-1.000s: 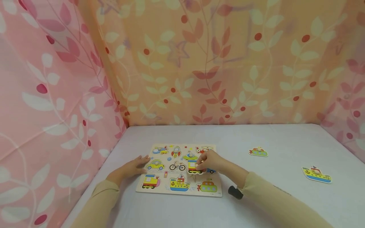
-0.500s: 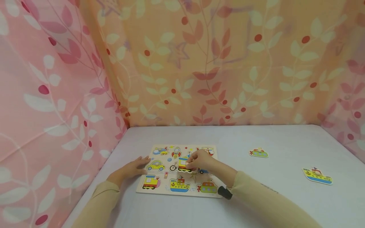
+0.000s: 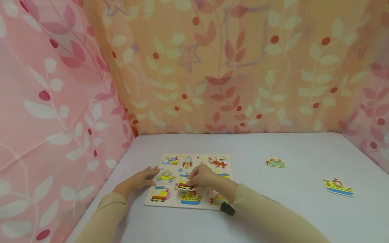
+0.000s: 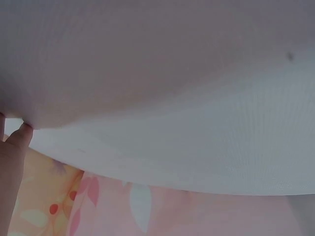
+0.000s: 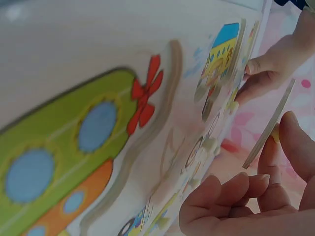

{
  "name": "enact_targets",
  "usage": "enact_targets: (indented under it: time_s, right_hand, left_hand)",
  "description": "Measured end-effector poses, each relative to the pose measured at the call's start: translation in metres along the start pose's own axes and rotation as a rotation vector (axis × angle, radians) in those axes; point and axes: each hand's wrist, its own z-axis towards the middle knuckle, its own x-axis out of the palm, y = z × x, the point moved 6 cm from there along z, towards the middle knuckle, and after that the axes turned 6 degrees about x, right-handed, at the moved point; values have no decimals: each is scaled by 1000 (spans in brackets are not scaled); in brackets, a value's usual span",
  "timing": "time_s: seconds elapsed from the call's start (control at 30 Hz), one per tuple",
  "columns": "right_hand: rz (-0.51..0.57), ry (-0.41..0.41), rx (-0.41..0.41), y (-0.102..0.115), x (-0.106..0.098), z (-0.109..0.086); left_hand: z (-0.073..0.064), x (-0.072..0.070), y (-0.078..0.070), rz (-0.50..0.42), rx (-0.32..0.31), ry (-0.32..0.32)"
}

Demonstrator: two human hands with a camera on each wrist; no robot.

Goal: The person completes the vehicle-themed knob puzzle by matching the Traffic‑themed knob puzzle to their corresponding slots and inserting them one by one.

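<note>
My right hand (image 3: 202,176) pinches a train puzzle piece (image 3: 183,182) by its small knob, over the middle of the wooden puzzle board (image 3: 176,202). In the right wrist view this thin piece (image 5: 269,125) is seen edge-on, raised off the board between thumb and fingers. The left hand (image 3: 138,179) rests at the board's left edge with its fingers extended. Along the front row lie a printed train recess (image 3: 160,194), a ship recess (image 3: 191,199) and a submarine recess (image 5: 64,147). Part of the back half is hidden behind the right hand.
A loose submarine piece (image 3: 275,162) and a ship piece (image 3: 338,187) lie on the white table to the right. Knobbed pieces such as the car (image 3: 165,176) sit in the board. A black device (image 3: 228,209) hangs at the right cuff. Patterned curtains (image 3: 188,84) enclose the table.
My right hand has carried the train piece leftward and slightly nearer across the board, uncovering the helicopter. The left hand has stayed at the board's edge.
</note>
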Motion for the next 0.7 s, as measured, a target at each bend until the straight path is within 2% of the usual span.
enact_targets:
  time_s: [0.13,0.37,0.6,0.7]
  right_hand:
    - [-14,2,20,4,11,2]
    - [27,-11,56,9,29,3]
    - [64,-14,37,12,45,5]
    - [43,-17,44,13,50,5]
  left_hand:
    - [1,0,1,4,-1,8]
    - [2,-1,1,-11,-14,-4]
    - [0,-1,2,15,8,1]
    - [-2,-1,0,18,12,3]
